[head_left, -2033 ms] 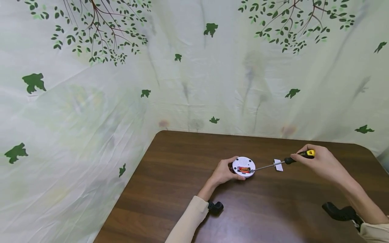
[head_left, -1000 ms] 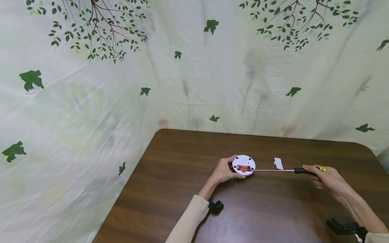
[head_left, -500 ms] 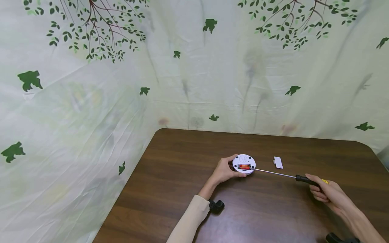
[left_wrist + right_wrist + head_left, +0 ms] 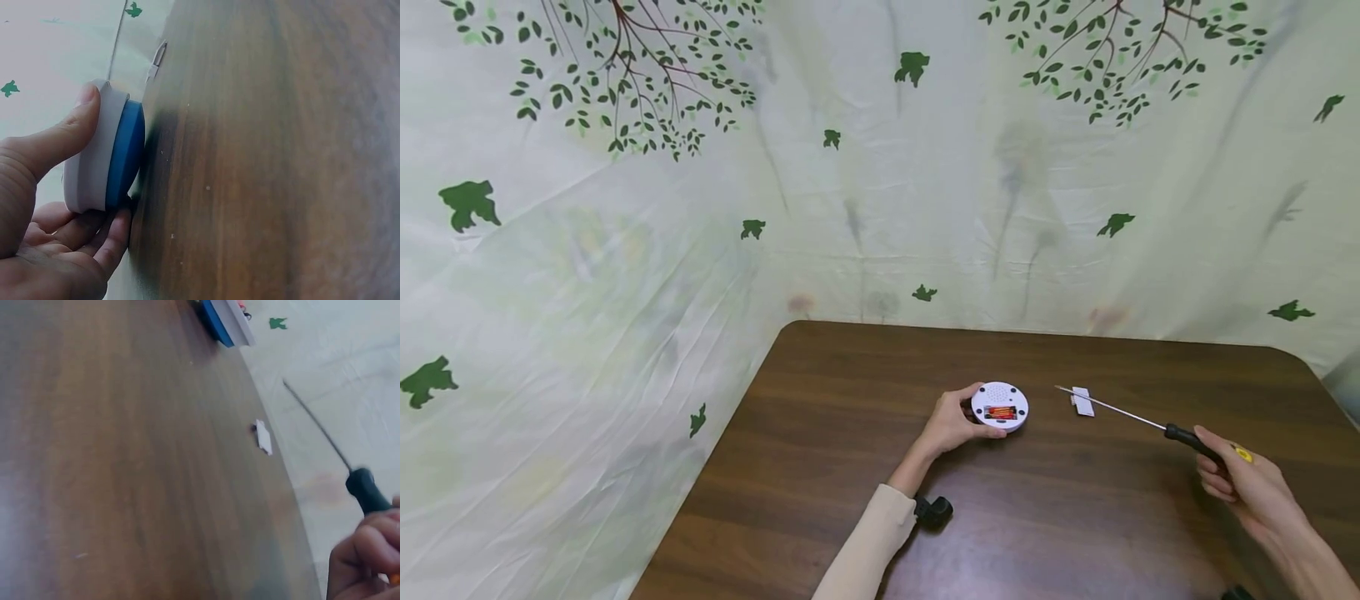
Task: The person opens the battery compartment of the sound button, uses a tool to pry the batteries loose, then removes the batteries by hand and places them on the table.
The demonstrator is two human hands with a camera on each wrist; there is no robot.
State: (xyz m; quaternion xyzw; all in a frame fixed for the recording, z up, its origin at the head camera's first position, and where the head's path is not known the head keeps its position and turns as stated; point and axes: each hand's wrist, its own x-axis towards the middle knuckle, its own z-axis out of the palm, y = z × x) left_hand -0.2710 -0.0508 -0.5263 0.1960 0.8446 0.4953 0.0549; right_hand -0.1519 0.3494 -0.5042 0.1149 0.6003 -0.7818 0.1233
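Observation:
My left hand (image 4: 951, 423) grips a round white device (image 4: 997, 393) by its edge, its underside turned up. Red-orange batteries (image 4: 1000, 412) lie in its uncovered compartment. The left wrist view shows the device's blue face (image 4: 127, 153) towards the table, my thumb on the white rim and fingers below. My right hand (image 4: 1247, 479) holds a screwdriver (image 4: 1195, 442) by its black and yellow handle. Its long shaft points left, with the tip apart from the device. In the head view the shaft crosses over a small white battery cover (image 4: 1084, 407) on the table.
The brown wooden table (image 4: 820, 467) has a far edge against a pale curtain (image 4: 962, 208) printed with leaves and branches. A black wrist mount (image 4: 934, 512) sticks out beside the left sleeve (image 4: 868, 537).
The screwdriver tip has left the battery compartment, and my right hand has drawn back to the right and down with it. My left hand keeps the device in nearly the same place.

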